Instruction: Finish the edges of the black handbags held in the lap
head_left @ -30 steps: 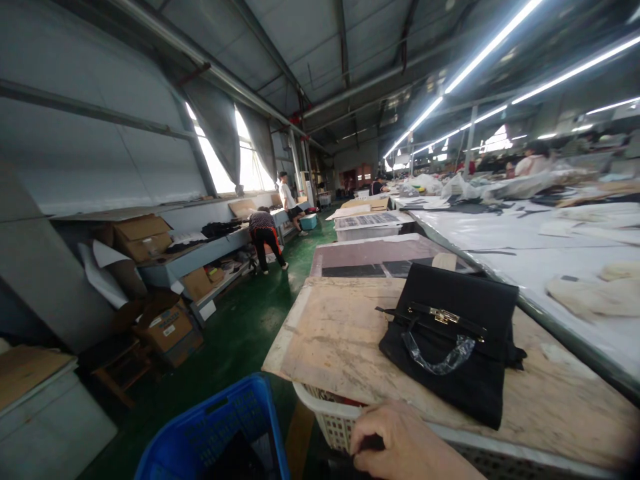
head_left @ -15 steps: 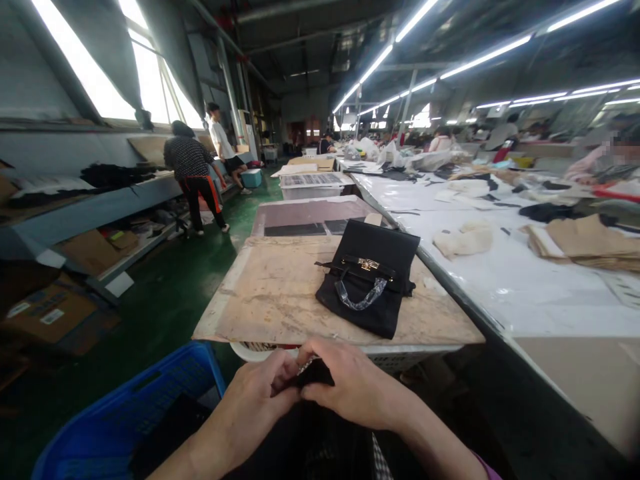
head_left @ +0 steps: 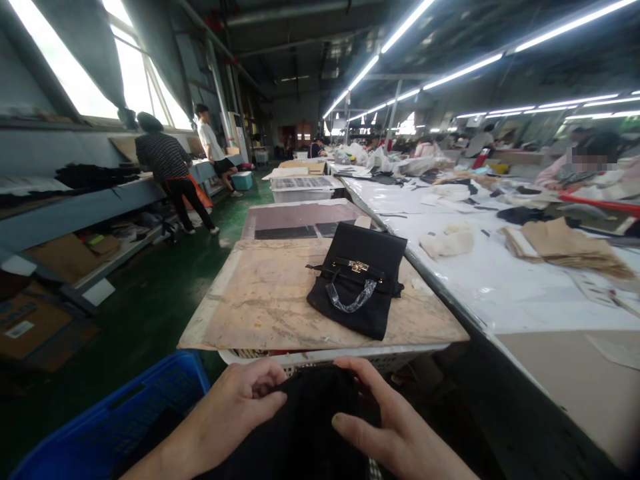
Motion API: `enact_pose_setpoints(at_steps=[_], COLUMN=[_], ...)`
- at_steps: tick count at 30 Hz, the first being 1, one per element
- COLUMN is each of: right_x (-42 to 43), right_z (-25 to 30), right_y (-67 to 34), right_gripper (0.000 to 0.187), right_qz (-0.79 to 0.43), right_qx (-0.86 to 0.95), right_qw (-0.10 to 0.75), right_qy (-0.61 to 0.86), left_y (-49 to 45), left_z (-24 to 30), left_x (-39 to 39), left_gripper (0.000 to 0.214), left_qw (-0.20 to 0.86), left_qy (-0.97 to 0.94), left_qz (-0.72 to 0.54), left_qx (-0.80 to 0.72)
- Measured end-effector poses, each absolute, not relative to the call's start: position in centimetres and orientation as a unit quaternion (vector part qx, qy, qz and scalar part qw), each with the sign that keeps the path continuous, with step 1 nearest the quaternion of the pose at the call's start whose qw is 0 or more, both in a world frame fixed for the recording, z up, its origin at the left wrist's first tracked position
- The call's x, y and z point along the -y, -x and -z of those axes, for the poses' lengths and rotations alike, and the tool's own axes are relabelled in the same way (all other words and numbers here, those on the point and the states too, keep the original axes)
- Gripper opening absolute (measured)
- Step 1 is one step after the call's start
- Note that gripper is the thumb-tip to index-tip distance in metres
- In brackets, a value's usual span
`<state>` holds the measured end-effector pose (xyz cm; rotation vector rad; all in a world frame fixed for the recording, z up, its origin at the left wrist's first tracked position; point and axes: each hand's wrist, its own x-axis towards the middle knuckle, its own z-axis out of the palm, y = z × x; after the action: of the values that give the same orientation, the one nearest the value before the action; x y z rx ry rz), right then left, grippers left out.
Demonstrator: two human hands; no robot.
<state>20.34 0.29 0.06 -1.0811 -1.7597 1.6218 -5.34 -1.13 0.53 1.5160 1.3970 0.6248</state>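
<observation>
A piece of soft black material (head_left: 310, 413), its exact kind unclear, lies low in front of me between my hands. My left hand (head_left: 245, 400) has its fingers curled on the left edge of it, the thumb lying along the near side. On the other side, my right hand (head_left: 383, 413) is spread, with the thumb in front of the material and the index finger by its top edge; some fingers are hidden. Beyond both hands, a black handbag (head_left: 367, 243) with a gold clasp and a plastic-wrapped handle lies on a worn tan board (head_left: 250, 293).
Under the board is a white basket (head_left: 295, 360). A blue crate (head_left: 115, 407) with dark material stands at my left. A long white table (head_left: 450, 287) holding fabric scraps runs along the right. Two people stand at the left bench; another person sits at the far right.
My hands have moved apart from a close pinch on the black material, and more of it shows. My right fingers have spread. The view has shifted slightly to the right.
</observation>
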Motion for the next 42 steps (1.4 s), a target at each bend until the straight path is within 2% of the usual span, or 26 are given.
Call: enact_pose_setpoints(at_steps=[5,10,14,19,24,33,42], right_x=[-0.6,-1.3,-2.8,-4.2,-5.1,-5.3,-5.1], right_z=[-1.2,-0.8,-0.3,-0.7,-0.5,-0.5,0.4], right_y=[-21.6,-21.7,-20.9,-19.7,-18.9,-18.3,-18.2], right_gripper=[0.054,0.034,0.031,0.021,0.016,0.019,0.011], right_qz=[-0.622,-0.556,-0.496,-0.433,-0.423,-0.347,-0.38], right_qx=[0.643,0.698,0.725,0.775,0.791,0.821,0.801], right_qw=[0.253,0.236,0.26,0.244,0.23,0.217,0.229], right_qy=[0.367,0.385,0.401,0.39,0.377,0.398,0.402], left_y=[5.3,4.3,4.0,4.3,4.6,5.0,5.1], left_z=[-3.2,-3.0,-2.1,-1.4,-1.4,-1.2,-1.2], left_x=[1.1,1.7,1.9,1.8,1.8,1.7,1.9], left_gripper=[0.01,0.014,0.015,0.018,0.016,0.013,0.013], left_qw=[0.54,0.573,0.575,0.579,0.575,0.548,0.526], left_qy=[-0.601,-0.58,-0.571,-0.557,-0.559,-0.561,-0.573], left_qz=[-0.224,-0.208,-0.215,-0.225,-0.218,-0.231,-0.232], left_qx=[-0.546,-0.539,-0.546,-0.551,-0.556,-0.575,-0.584])
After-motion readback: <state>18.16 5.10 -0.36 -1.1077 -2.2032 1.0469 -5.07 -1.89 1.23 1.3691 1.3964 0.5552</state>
